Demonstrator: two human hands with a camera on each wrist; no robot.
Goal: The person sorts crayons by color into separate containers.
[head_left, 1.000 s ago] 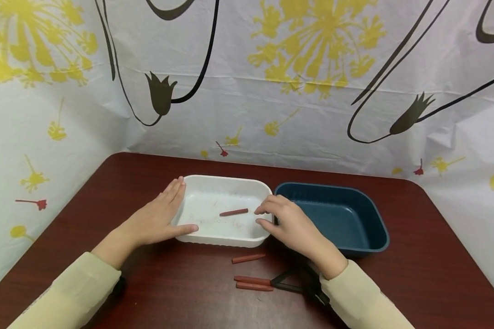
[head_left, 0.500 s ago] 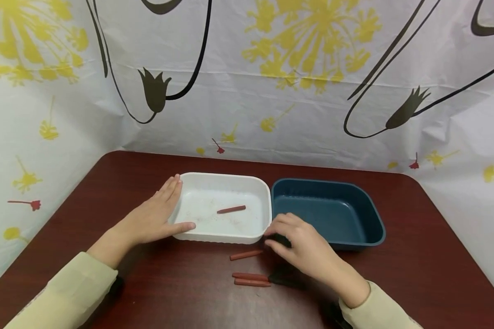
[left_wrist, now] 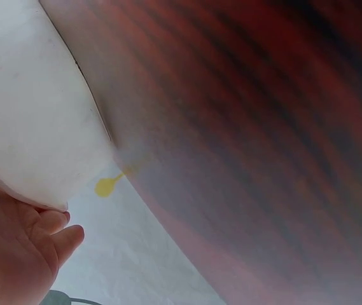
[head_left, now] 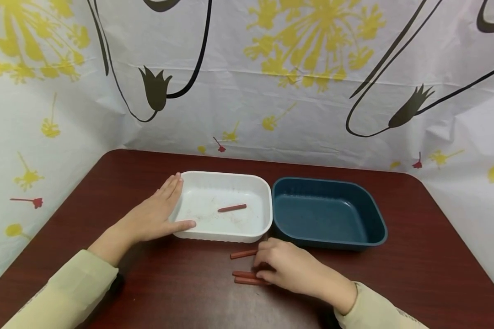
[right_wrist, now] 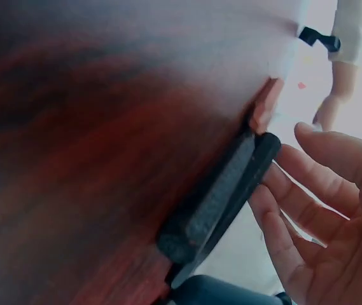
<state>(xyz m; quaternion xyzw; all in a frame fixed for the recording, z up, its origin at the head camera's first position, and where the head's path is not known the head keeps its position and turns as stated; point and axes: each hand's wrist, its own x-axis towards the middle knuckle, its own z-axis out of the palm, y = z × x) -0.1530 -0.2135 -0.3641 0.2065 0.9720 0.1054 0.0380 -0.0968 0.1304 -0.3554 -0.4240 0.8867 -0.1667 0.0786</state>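
My left hand point(head_left: 152, 217) rests against the left end of the white tray point(head_left: 222, 237), its fingers straight along the wall and its thumb over the front rim. In that tray lies one reddish-brown crayon point(head_left: 232, 208). My right hand point(head_left: 288, 266) is low over the table, its fingertips by three more reddish crayons: a single crayon point(head_left: 242, 254) and a close pair of crayons point(head_left: 250, 281). The right wrist view shows dark crayon-like sticks point(right_wrist: 215, 203) beside the fingers point(right_wrist: 308, 165), with the thumb apart from them. The hand hides these sticks in the head view.
A dark blue tray point(head_left: 329, 242) stands to the right of the white one, close beside it. Both are on a dark red-brown table point(head_left: 169, 292). A white patterned cloth point(head_left: 247, 91) hangs around the back and sides.
My right hand has moved from the white tray's right rim down toward the front, over the dark sticks and beside the reddish crayons. My left hand stays on the white tray.
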